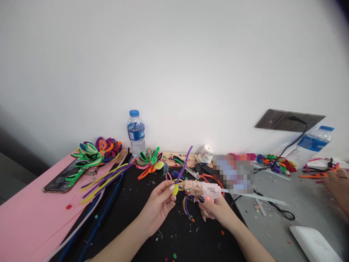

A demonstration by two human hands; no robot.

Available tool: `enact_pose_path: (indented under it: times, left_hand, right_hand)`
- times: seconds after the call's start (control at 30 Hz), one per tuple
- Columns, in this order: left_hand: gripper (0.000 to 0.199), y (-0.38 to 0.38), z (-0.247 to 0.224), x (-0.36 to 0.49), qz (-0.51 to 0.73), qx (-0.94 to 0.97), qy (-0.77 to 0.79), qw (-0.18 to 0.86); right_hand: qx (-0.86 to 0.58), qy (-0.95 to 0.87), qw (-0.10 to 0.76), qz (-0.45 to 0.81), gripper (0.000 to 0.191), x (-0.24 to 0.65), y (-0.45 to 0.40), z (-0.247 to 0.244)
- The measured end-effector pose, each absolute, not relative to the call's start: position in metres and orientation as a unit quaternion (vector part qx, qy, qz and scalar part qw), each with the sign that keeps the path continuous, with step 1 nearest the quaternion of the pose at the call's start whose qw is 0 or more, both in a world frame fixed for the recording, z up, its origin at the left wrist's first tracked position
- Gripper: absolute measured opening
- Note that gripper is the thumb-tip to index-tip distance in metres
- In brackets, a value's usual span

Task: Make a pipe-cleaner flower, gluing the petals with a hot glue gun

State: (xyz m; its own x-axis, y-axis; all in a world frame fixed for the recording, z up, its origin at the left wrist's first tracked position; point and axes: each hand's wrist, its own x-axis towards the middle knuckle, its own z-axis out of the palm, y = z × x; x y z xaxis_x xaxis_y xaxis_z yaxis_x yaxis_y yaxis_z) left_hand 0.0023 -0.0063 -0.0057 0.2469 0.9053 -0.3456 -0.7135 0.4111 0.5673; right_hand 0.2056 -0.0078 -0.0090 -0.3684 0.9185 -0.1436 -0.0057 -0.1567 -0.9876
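My left hand (160,203) pinches a pipe cleaner (186,160), yellow and looped at the fingertips, with a purple length sticking up. In my right hand (219,214) is a pale pink hot glue gun (214,189), a red light glowing on its side. Its nozzle end points left, close to the yellow loop; whether they touch I cannot tell. A long clear glue stick (261,197) juts from its back. Below the gun, a bent purple and yellow pipe-cleaner piece (185,207) lies on the black mat (174,233). More looped pieces are partly hidden behind my left fingers.
Pipe-cleaner flowers (149,162), loose purple and yellow stems (106,180), a phone (61,178) and a water bottle (136,134) stand left. Behind are a paper cup (206,154) and scissors (191,171). Another person's hand (338,187) is at far right, near a black cable (291,143).
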Motion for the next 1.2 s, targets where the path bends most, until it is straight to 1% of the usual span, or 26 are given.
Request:
enact_pose_path:
  times: [0.57,0.8,0.97,1.07,1.2]
  left_hand:
    - [0.018,-0.0072,-0.0074,0.002,0.518,0.152,0.321,0.778]
    - [0.019,-0.0078,-0.008,0.0029,0.516,0.152,0.325,0.778]
    - [0.018,-0.0077,-0.0079,0.002,0.514,0.152,0.324,0.78]
    - [0.018,-0.0072,-0.0082,0.0014,0.516,0.154,0.32,0.78]
    - [0.018,-0.0067,-0.0082,0.0019,0.516,0.156,0.317,0.78]
  right_hand:
    - [-0.438,-0.511,0.397,0.623,0.035,0.2046,-0.0062,-0.0099]
    - [-0.434,-0.492,0.431,0.619,0.038,0.2038,-0.0055,-0.0117]
    - [-0.428,-0.476,0.463,0.613,0.036,0.2022,-0.0063,-0.0076]
    - [-0.422,-0.482,0.449,0.623,0.035,0.2034,-0.0064,-0.0064]
    - [-0.421,-0.511,0.394,0.638,0.034,0.2056,-0.0072,-0.007]
